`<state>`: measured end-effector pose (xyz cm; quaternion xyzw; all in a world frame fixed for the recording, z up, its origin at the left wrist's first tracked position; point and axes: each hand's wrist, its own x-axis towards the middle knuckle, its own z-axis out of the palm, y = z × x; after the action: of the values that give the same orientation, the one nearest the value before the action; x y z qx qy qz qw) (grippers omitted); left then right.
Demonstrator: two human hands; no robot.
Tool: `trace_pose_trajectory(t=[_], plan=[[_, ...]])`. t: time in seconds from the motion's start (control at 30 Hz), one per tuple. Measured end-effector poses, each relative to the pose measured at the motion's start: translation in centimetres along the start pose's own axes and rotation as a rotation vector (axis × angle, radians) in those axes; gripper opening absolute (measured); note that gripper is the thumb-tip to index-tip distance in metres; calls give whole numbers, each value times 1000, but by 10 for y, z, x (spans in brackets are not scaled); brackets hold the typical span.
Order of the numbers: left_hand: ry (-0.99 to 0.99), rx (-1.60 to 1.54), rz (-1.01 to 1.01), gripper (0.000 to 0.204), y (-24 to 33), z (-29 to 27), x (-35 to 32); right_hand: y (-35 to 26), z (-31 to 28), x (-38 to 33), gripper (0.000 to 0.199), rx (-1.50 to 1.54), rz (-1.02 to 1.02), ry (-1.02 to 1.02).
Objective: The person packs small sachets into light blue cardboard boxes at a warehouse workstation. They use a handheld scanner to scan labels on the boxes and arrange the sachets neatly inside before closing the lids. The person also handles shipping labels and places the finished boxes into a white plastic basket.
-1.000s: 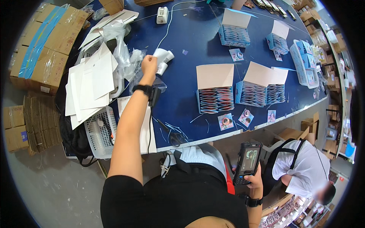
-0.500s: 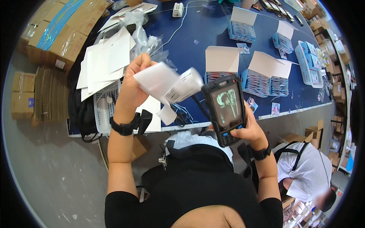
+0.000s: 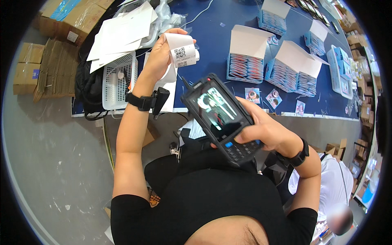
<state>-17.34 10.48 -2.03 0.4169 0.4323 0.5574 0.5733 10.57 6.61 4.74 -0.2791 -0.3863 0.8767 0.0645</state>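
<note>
Labels (image 3: 182,50) hang pinched by left hand (image 3: 161,56), right hand (image 3: 267,128) gripping a scanner (image 3: 214,109), basket (image 3: 112,97) and open boxes (image 3: 247,43) nearby.

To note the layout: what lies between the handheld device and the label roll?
Head view: only a gap shows, blue tabletop behind, between the device in the right hand and the roll in the left hand.

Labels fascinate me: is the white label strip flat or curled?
Curled: the white label strip bends over in the left hand, and a lower length curves below.
</note>
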Motion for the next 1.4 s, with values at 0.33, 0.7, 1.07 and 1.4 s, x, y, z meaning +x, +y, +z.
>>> trace_pose_trajectory(t=[0.33, 0.7, 1.07, 1.4], plan=[[160, 43, 130, 27, -31, 11, 13, -13, 10, 5, 64, 73, -18, 128], [222, 131, 145, 29, -34, 9, 23, -6, 3, -4, 66, 54, -10, 122], [162, -6, 115, 25, -14, 29, 6, 1, -3, -5, 44, 209, -132, 70], [135, 46, 124, 23, -7, 25, 3, 2, 1, -7, 44, 201, -143, 168]])
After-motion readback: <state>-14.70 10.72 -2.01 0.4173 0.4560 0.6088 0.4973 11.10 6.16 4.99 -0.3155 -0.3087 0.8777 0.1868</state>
